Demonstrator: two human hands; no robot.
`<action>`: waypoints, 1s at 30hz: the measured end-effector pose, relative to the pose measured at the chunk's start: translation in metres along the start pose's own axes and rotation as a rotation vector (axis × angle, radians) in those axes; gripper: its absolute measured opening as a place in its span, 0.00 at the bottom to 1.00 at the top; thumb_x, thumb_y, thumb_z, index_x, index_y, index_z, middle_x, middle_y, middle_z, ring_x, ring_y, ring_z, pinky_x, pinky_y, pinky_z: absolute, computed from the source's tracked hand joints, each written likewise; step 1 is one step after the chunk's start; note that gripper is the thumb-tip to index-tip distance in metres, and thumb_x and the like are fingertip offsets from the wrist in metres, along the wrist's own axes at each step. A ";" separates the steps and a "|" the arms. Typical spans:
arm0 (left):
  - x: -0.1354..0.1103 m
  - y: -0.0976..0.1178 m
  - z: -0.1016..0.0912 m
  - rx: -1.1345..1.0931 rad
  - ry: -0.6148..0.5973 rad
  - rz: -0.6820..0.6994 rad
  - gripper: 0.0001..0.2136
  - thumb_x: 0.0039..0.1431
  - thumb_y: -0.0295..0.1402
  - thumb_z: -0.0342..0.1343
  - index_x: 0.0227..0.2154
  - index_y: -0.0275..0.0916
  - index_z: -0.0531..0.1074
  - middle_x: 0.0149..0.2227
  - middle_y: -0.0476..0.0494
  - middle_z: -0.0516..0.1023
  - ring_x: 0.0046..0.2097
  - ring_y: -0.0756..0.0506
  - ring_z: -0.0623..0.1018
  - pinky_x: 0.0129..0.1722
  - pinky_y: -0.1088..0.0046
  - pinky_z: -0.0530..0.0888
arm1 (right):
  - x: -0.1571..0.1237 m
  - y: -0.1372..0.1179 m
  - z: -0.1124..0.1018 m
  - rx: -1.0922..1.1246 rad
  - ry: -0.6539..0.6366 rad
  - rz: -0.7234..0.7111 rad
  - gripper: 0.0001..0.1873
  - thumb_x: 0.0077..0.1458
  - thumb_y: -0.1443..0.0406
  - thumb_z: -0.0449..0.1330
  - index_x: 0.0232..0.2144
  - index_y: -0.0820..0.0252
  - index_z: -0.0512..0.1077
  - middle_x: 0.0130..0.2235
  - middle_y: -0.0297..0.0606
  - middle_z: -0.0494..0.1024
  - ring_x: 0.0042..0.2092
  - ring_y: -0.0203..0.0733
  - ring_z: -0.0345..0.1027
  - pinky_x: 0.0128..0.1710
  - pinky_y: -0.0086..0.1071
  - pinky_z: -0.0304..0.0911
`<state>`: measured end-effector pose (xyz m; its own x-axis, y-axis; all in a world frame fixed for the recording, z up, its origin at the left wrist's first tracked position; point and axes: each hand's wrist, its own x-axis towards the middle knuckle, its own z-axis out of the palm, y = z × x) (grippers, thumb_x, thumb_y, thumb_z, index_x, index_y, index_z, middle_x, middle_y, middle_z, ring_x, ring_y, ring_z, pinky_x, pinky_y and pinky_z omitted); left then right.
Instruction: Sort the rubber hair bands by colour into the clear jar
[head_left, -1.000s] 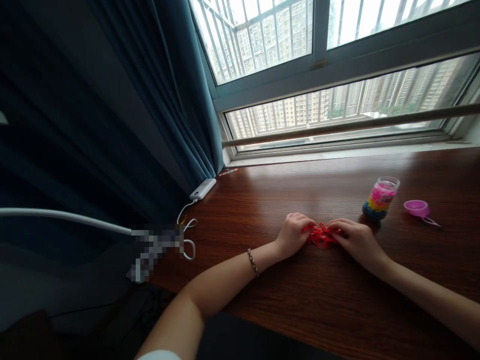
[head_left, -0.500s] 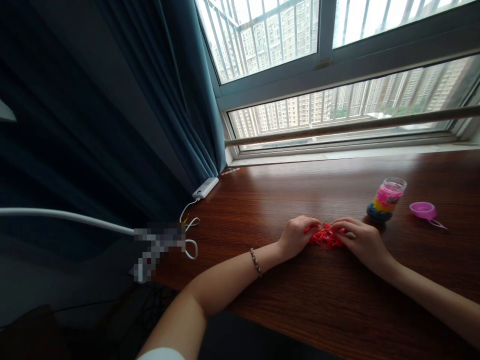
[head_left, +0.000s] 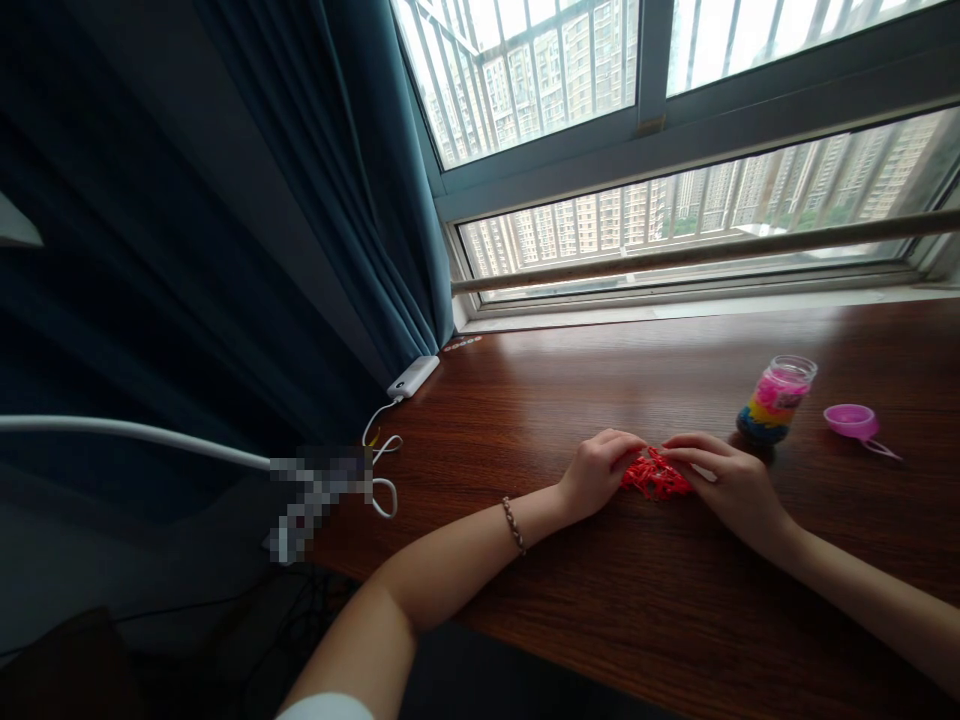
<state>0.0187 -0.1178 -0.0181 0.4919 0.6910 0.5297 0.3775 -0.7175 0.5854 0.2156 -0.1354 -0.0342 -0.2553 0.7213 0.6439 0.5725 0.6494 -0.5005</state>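
A loose heap of small, thin red strip-like pieces [head_left: 657, 478] lies on the dark wooden table; their exact kind is too small to tell. My left hand [head_left: 598, 472] curls in from the heap's left side, its fingertips pinched on pieces at the upper edge. From the other side, my right hand [head_left: 733, 484] has thumb and forefinger brought together on the red pieces. The two sets of fingertips almost meet over the heap. Just beyond my right hand stands an uncapped clear jar [head_left: 777, 400] with blue, yellow and pink layers inside.
A pink lid [head_left: 852, 421] with a loop strap lies right of the jar. At the table's far left corner sit a white box-shaped device [head_left: 414, 377] and its white cable [head_left: 384, 497]. Blue curtains [head_left: 375, 200] hang on the left, beside a barred window [head_left: 675, 240].
My fingertips have drawn closer together over the top of the red heap, with the right forefinger and thumb shifting slightly. The jar and lid stay where they were.
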 end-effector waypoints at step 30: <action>0.005 0.021 0.002 -0.443 0.031 -0.336 0.11 0.53 0.38 0.53 0.29 0.34 0.72 0.29 0.43 0.76 0.33 0.48 0.74 0.37 0.71 0.70 | 0.006 -0.024 -0.008 0.002 0.106 -0.129 0.08 0.55 0.68 0.53 0.35 0.60 0.72 0.38 0.40 0.73 0.38 0.39 0.69 0.37 0.30 0.66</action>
<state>0.0309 -0.1296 -0.0038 0.3759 0.8822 0.2835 0.1402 -0.3566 0.9237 0.2066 -0.1480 -0.0137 -0.2425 0.6028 0.7601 0.5388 0.7353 -0.4112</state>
